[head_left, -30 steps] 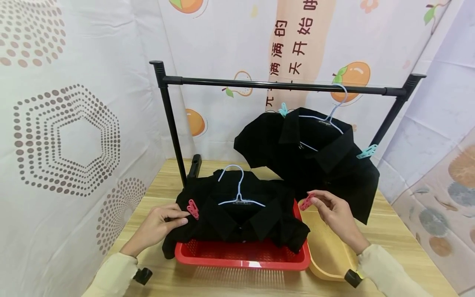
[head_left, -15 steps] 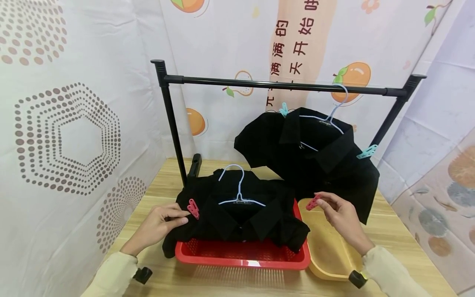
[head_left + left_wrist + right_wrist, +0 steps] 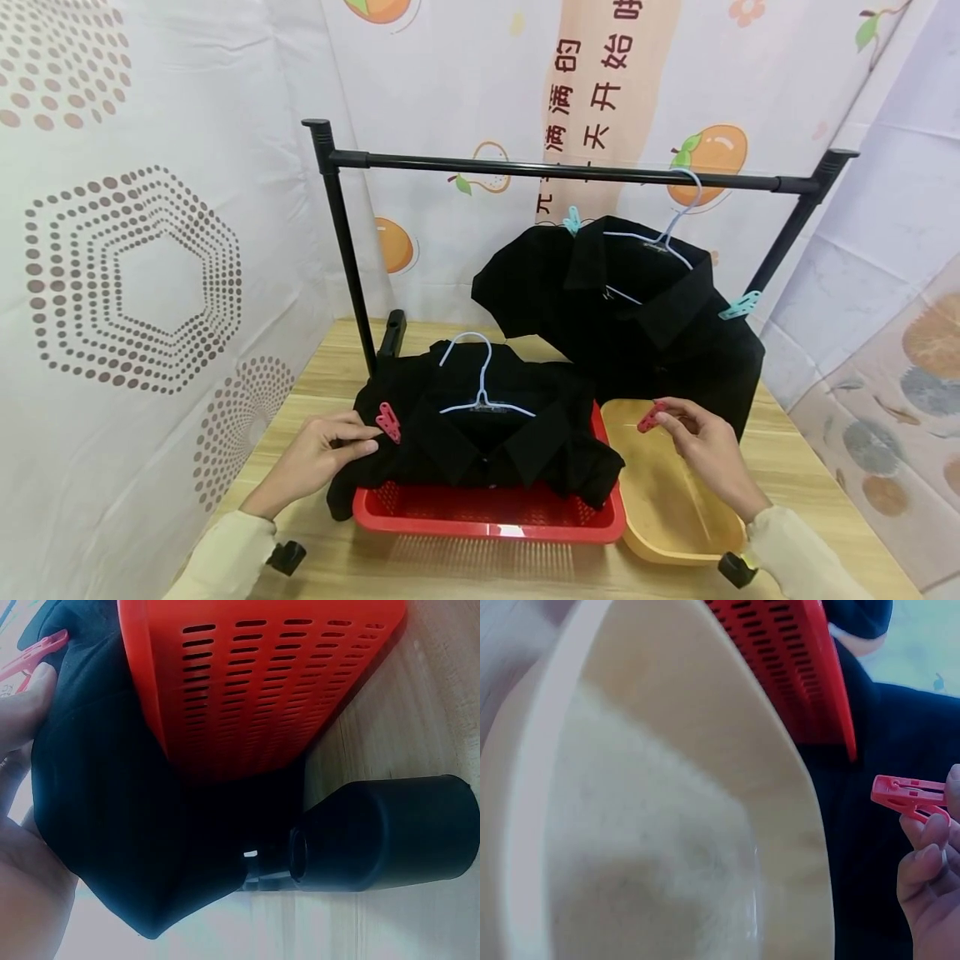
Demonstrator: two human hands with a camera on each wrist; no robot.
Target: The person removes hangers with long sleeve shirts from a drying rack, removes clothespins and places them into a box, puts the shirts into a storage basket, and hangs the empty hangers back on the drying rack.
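A black shirt (image 3: 483, 442) with a pale blue hanger (image 3: 481, 400) at its collar lies over the red basket (image 3: 491, 529). At its left shoulder my left hand (image 3: 318, 454) pinches the fabric, right beside a pinkish-red clothespin (image 3: 388, 422) clipped there. In the left wrist view the shirt cloth (image 3: 112, 772) hangs down along the basket's slotted side. Between thumb and fingers, my right hand (image 3: 705, 446) holds another pinkish-red clothespin (image 3: 651, 417) over the far part of the yellow basin (image 3: 652, 546). That clothespin also shows in the right wrist view.
A black rack with a crossbar (image 3: 487, 169) spans the table (image 3: 322, 533). From the bar's right half hangs a second black shirt (image 3: 622, 325) on a blue hanger, with teal clothespins (image 3: 741, 306) at both shoulders. Patterned curtains stand behind and to the sides.
My right hand has moved right and slightly down with its clothespin, away from the shirt and basket edge to above the basin. My left hand stays at the shirt's shoulder.
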